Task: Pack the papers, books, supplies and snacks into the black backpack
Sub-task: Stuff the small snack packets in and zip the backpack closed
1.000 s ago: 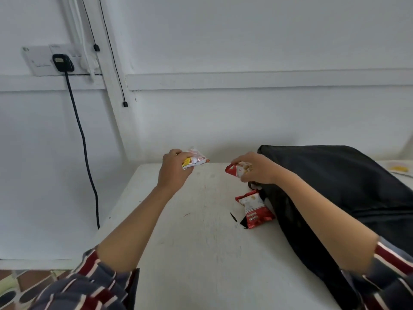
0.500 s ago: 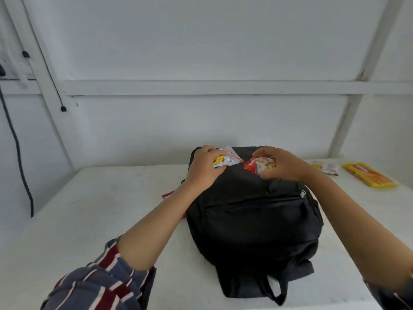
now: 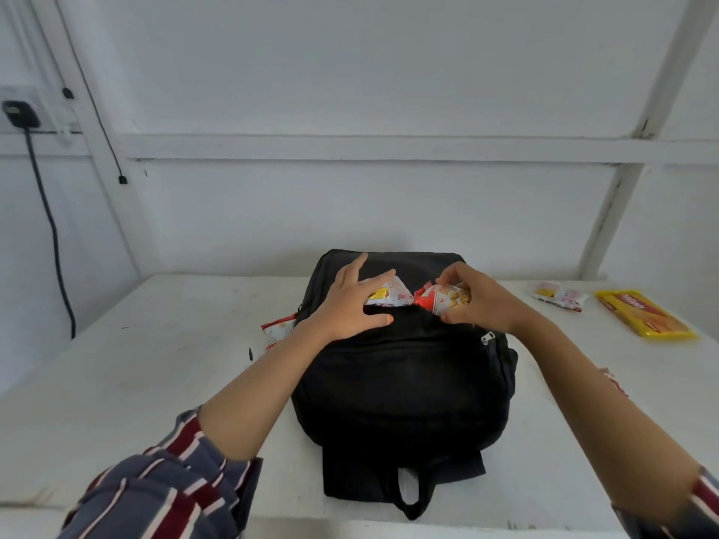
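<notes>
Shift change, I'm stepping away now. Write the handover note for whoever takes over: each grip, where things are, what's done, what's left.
Left grip: fingers straight, resting on the white-and-yellow packet atop the backpack.
Right grip: curled round the red packet, beside it.
Done: no snack visibly inside; books and papers not in view.
To do: these two, the packet by the bag's left side, the small packet and yellow biscuit pack on the table to the right.
</notes>
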A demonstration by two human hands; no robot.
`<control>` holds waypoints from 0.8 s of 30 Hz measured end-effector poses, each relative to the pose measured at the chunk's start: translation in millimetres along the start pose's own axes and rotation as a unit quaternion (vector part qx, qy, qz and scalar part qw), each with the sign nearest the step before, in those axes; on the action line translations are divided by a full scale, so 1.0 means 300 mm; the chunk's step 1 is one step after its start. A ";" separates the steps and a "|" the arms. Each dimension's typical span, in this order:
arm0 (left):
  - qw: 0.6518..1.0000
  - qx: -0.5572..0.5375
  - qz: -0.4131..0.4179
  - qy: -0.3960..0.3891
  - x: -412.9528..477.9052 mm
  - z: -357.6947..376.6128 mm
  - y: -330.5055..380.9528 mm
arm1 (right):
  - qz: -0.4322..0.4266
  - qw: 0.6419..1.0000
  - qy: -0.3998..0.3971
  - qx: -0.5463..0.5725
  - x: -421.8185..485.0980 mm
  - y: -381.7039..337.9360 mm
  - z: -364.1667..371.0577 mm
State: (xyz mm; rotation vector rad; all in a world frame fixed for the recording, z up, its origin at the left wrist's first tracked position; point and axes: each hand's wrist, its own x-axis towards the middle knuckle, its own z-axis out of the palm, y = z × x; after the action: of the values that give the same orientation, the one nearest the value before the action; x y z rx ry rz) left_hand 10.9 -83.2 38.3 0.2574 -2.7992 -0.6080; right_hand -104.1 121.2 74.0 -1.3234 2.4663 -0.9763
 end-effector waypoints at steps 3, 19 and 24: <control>0.989 0.018 0.088 0.114 -0.057 -0.019 -0.010 | -0.006 1.000 -0.002 -0.010 0.008 0.006 0.015; 0.991 -0.110 0.051 -0.061 -0.133 -0.038 -0.013 | -0.016 0.998 -0.007 0.062 -0.048 -0.040 0.052; 0.982 -0.181 0.058 0.006 -0.125 -0.068 -0.020 | -0.029 0.991 -0.008 0.132 -0.095 -0.057 0.019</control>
State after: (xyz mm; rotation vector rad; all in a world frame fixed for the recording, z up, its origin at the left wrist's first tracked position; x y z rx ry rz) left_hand 53.1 -87.8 45.3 0.0251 -2.6053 -1.0605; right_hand -73.3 134.5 76.0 -1.3122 2.2035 -1.2514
